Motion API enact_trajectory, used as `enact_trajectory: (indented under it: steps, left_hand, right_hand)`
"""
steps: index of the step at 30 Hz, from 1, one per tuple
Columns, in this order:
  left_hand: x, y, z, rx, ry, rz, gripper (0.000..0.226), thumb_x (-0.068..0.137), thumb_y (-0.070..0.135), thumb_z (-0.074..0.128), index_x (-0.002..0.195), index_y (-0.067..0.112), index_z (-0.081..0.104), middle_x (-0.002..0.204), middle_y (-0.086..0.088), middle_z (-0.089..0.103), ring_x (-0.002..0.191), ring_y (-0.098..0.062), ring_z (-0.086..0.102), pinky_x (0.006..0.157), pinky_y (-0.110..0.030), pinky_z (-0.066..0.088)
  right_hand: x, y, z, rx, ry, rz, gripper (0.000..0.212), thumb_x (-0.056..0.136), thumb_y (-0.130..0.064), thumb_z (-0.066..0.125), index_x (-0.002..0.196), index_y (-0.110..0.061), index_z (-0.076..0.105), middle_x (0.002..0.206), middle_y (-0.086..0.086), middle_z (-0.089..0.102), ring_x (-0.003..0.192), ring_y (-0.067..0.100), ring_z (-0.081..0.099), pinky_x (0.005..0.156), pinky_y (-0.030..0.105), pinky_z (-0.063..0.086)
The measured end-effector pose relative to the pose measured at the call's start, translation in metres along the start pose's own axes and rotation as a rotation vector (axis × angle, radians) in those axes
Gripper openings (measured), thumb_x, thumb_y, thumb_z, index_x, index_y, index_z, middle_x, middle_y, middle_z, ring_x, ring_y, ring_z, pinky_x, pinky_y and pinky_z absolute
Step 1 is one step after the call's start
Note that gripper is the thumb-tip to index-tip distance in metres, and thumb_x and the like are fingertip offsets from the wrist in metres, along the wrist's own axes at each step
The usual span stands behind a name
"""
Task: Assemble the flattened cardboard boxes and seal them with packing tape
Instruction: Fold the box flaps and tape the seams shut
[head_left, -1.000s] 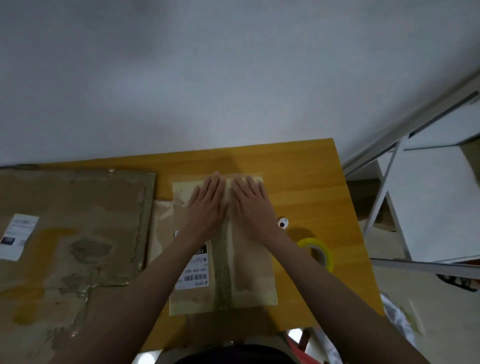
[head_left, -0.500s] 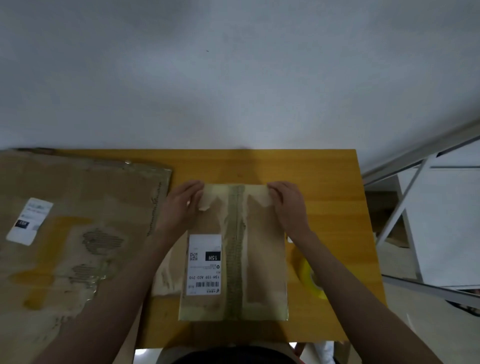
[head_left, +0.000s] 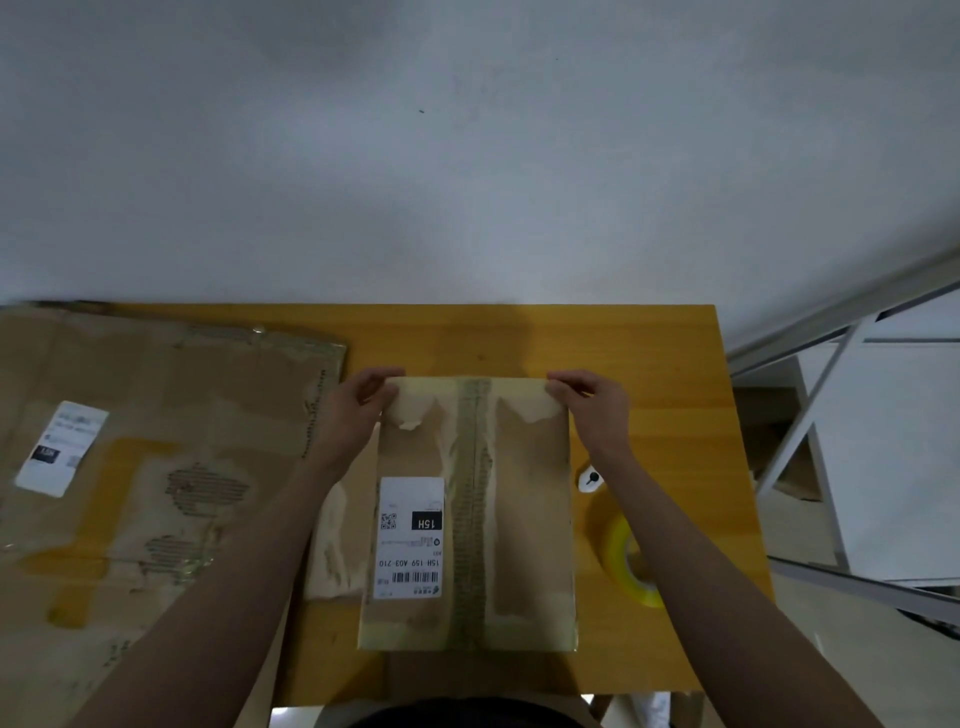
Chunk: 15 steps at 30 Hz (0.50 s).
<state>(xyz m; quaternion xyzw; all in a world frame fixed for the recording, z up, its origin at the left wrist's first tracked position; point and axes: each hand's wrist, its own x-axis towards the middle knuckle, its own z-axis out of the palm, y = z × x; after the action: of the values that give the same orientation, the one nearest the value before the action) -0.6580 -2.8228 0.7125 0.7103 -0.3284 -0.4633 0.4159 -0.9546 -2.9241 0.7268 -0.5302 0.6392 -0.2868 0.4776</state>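
A small taped cardboard box (head_left: 524, 519) stands on the wooden table (head_left: 519, 338) in front of me, with a white shipping label on its top face and a tape strip down the middle seam. My left hand (head_left: 358, 405) grips the box's far left corner, fingers curled over the edge. At the far right corner my right hand (head_left: 592, 402) grips the box in the same way. A yellow roll of packing tape (head_left: 621, 553) lies to the right of the box, partly hidden by my right forearm.
A large flattened cardboard sheet (head_left: 130, 467) with a white label covers the table's left side. A small white object with a black mark (head_left: 589, 478) sits by the tape roll. A white metal shelf frame (head_left: 831, 441) stands off the table's right edge. A wall rises behind.
Both hands lay flat together on the middle of the box top; they have slid apart to the far corners and now curl over them.
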Motion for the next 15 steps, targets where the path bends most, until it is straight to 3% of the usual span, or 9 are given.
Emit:
enact_trajectory:
  steps: [2,5,9,11,13,15]
  left_hand:
    - [0.000,0.001,0.000,0.045,-0.015,-0.001,0.019,0.099,0.023,0.060,0.109,0.034,0.072,0.112,0.005,0.071,0.105,-0.014,0.066,0.089,-0.046,0.057]
    - [0.002,0.008,0.002,0.224,-0.026,0.040,0.019,0.102,0.025,0.054,0.110,0.033,0.068,0.120,0.001,0.067,0.114,-0.021,0.061,0.093,-0.042,0.052]
    - [0.013,0.023,0.013,0.699,-0.072,0.134,0.030,0.099,0.013,0.051,0.121,0.024,0.070,0.143,0.002,0.056,0.143,-0.026,0.036,0.115,-0.047,0.028]
    - [0.013,0.036,0.031,0.736,-0.152,0.195,0.037,0.095,0.007,0.053,0.125,0.022,0.069,0.130,-0.004,0.066,0.127,-0.027,0.054,0.106,-0.044,0.042]
    - [0.009,0.046,0.053,0.680,-0.203,0.214,0.035,0.094,0.011,0.056,0.125,0.021,0.068,0.111,-0.004,0.073,0.097,-0.021,0.068,0.086,-0.038,0.055]
    - [0.007,0.051,0.070,0.675,-0.199,0.251,0.030,0.097,0.022,0.058,0.126,0.021,0.069,0.109,-0.002,0.074,0.091,-0.018,0.068,0.083,-0.037,0.056]
  right_hand:
    - [0.000,-0.001,0.001,0.006,0.005,-0.003,0.009,0.088,-0.018,0.075,0.095,-0.016,0.080,0.094,-0.009,0.074,0.090,-0.001,0.066,0.086,0.032,0.056]
    - [0.001,-0.005,0.004,-0.033,0.015,-0.018,0.010,0.090,-0.016,0.072,0.097,-0.012,0.079,0.097,-0.003,0.074,0.092,0.009,0.066,0.088,0.037,0.055]
    - [0.006,-0.014,0.005,-0.341,-0.055,-0.143,0.015,0.093,-0.012,0.065,0.100,-0.014,0.079,0.104,0.002,0.074,0.107,0.018,0.063,0.097,0.040,0.049]
    - [0.009,-0.021,0.011,-0.566,-0.083,-0.209,0.020,0.093,-0.012,0.061,0.102,-0.018,0.078,0.107,0.000,0.073,0.125,0.021,0.052,0.110,0.040,0.034]
    - [0.009,-0.029,0.022,-0.658,-0.153,-0.258,0.020,0.094,-0.015,0.061,0.104,-0.021,0.077,0.107,-0.002,0.074,0.129,0.019,0.050,0.117,0.040,0.021]
    - [0.004,-0.036,0.037,-0.597,-0.275,-0.292,0.021,0.095,-0.022,0.061,0.109,-0.020,0.076,0.108,-0.001,0.075,0.114,0.019,0.061,0.113,0.039,0.032]
